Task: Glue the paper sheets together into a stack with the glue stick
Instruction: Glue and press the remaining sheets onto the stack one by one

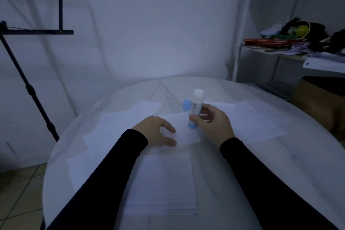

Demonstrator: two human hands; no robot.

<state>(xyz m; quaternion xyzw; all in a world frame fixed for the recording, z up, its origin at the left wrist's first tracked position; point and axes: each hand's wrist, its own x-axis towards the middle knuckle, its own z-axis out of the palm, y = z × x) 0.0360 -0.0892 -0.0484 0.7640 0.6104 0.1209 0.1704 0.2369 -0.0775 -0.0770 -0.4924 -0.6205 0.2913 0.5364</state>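
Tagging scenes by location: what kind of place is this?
Likely a home room or small studio, not a lab: round white table against a plain wall, cluttered shelf of books and clothes, black music stand on the left.

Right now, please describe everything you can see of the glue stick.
The glue stick is a small cylinder with a white labelled body, a light blue base and an exposed white glue tip at the top. It stands nearly upright, held by the right hand above a loose paper sheet. A light blue cap sits beside its upper body, seemingly in the same hand.
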